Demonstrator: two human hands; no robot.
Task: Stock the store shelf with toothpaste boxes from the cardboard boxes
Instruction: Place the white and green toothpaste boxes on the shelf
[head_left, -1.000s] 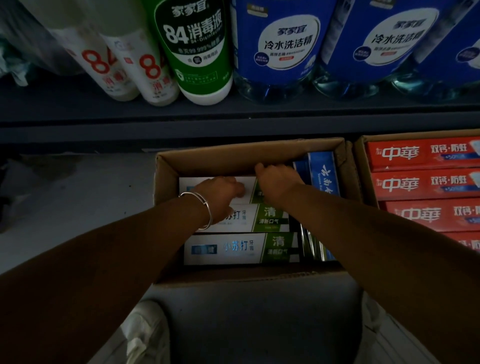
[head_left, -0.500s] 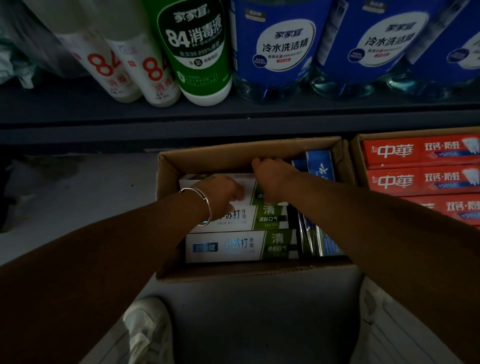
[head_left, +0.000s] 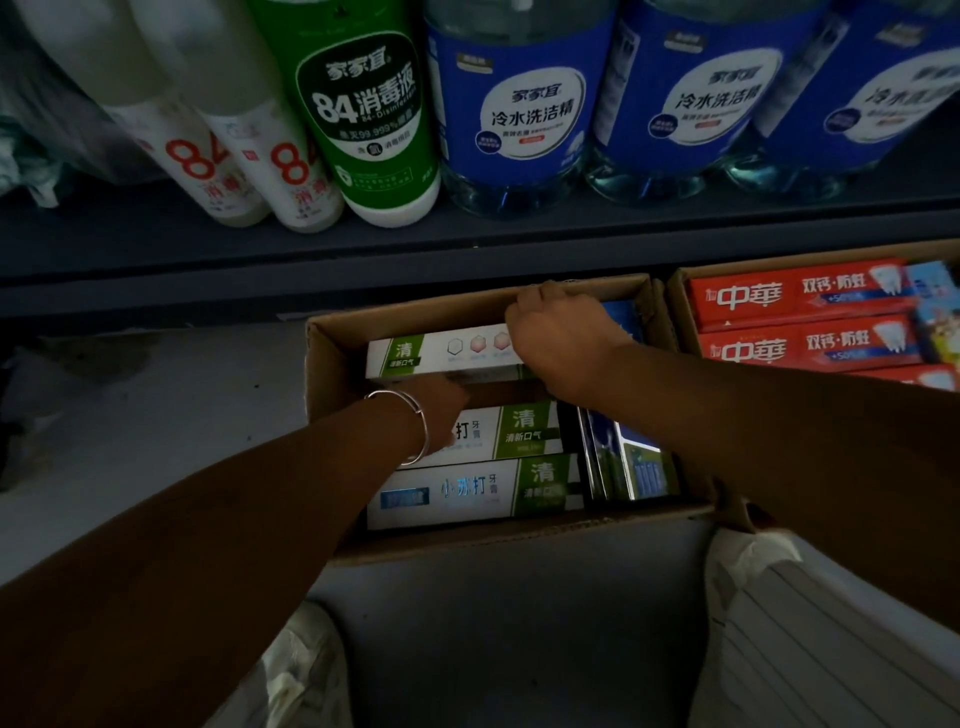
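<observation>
Lifted box: white-and-green toothpaste box (head_left: 441, 353), tipped up on edge at the far end of the open cardboard box (head_left: 332, 364), underside panel now facing up, not yet clear of the carton.
Right hand (head_left: 561, 338): curled over the right end of that box, grasping it from above.
Left hand (head_left: 441, 405): tucked beneath the raised box, fingers hidden; cannot tell whether gripping or only propping.
Still packed: two matching white-and-green boxes (head_left: 467, 488) lying flat nearer the person, blue boxes (head_left: 628, 462) standing on edge along the right side.
Neighbour: second carton with red toothpaste boxes (head_left: 800, 301) just beside, to the right.
Above: dark shelf (head_left: 467, 244) carrying green, white and blue bottles.
Risk: one-ended hold could let the long box swing and slip, dropping back into the carton; far end may catch on the carton wall; dim light makes a crushed corner easy to miss.
Change: half a second ago, box lay flat with printed face up and both hands on top; since then rolled up and raised, left hand gone underneath.
</observation>
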